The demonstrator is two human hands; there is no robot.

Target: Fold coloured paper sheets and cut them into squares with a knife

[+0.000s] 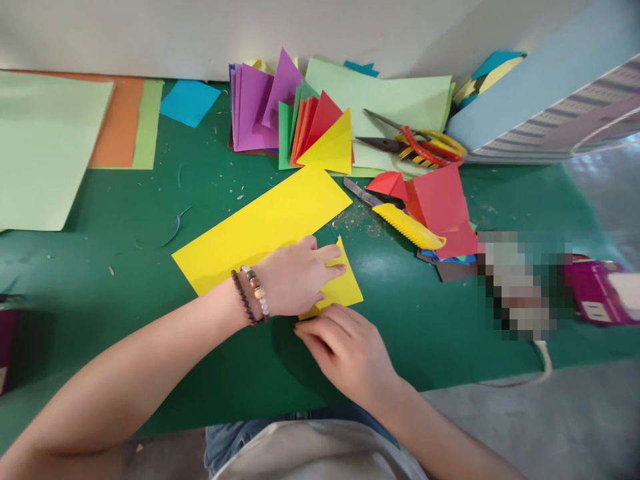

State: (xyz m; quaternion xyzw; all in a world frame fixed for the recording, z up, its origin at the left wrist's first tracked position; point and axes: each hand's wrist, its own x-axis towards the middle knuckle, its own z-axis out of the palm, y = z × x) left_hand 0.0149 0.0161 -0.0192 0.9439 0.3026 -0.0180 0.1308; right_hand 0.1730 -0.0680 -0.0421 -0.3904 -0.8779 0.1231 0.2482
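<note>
A small piece of yellow paper (350, 288) lies on the green table under my hands. My left hand (300, 275), with two beaded bracelets on its wrist, presses it down with its fingers spread. Below it, my right hand (350, 347) is closed, thumb and fingers pinching the near edge of the same piece; that corner is partly hidden. A long yellow paper strip (265, 227) lies beyond and partly beneath my left hand and forearm. To the right of the strip rests a cutter knife with a ridged yellow handle (410, 227).
Folded purple (255, 107), green, red and yellow papers stand at the back. Scissors (425, 145) lie on pale green sheets (420, 93). Red paper pieces (443, 207) and a blurred-out object (515, 283) are at right. Larger sheets (45, 153) cover the back left.
</note>
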